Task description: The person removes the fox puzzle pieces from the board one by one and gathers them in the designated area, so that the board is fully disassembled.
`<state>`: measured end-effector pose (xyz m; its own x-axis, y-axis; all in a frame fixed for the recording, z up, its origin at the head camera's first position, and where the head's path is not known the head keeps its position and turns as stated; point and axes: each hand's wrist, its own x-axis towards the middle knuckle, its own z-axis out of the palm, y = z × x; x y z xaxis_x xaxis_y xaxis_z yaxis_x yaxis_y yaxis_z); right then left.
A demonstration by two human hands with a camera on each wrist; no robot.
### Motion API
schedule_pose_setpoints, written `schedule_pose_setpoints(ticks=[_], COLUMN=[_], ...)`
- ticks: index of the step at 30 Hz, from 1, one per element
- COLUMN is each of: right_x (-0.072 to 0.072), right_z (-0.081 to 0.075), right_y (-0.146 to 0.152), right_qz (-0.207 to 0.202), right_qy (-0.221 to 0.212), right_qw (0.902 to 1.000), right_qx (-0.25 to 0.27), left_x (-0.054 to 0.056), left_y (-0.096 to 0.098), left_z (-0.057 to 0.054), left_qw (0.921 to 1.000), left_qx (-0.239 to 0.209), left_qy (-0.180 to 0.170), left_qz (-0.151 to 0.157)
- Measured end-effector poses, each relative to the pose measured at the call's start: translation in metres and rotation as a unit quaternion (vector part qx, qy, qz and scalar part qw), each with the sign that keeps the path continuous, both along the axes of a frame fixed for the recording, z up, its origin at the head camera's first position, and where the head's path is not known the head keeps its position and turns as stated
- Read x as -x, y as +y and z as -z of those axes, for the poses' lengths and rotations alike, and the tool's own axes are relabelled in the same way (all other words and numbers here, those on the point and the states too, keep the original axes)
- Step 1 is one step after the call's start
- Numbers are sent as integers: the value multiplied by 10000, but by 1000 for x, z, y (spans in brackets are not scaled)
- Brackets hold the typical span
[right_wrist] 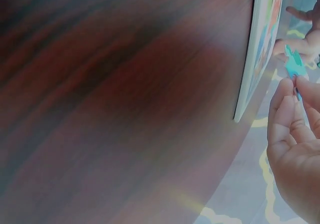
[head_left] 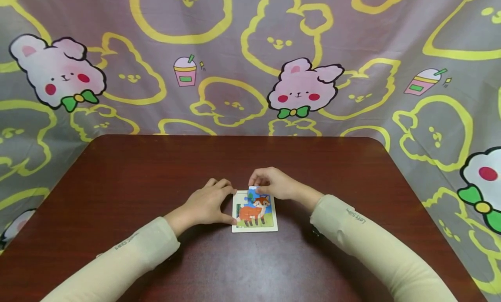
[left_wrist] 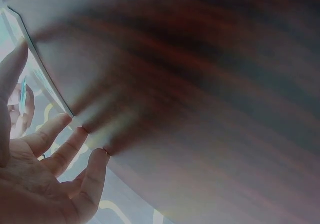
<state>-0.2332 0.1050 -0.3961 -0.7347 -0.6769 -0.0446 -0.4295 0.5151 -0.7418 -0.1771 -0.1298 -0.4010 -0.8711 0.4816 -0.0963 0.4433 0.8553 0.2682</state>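
Observation:
A small jigsaw puzzle [head_left: 254, 215] with a fox picture lies in a pale frame on the table. Its upper left part shows bare backing. My right hand [head_left: 274, 184] pinches a blue and green puzzle piece [right_wrist: 295, 64] between thumb and fingertips, above the puzzle's top edge. In the right wrist view the piece stands tilted, away from the frame's side. My left hand [head_left: 207, 204] is spread at the left side of the frame, thumb at the lower left edge and index finger near the upper left corner. Its other fingertips [left_wrist: 102, 154] rest on the table.
The dark red-brown wooden table [head_left: 137, 176] has rounded far corners. Behind it and along both sides hangs a curtain [head_left: 235, 67] printed with cartoon rabbits, drink cups and yellow outlines.

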Motion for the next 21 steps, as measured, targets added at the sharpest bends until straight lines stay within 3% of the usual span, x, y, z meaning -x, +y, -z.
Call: schedule_pose_setpoints(ticks=[21], right_x=[9], right_z=[3], right_y=[47], right_qz=[414], right_qy=[-56], right_qw=[9986], right_qx=[328], left_x=[-3], left_y=[1], left_z=[-2], left_qw=[10000], left_qx=[40], left_qy=[12], left_qz=[7])
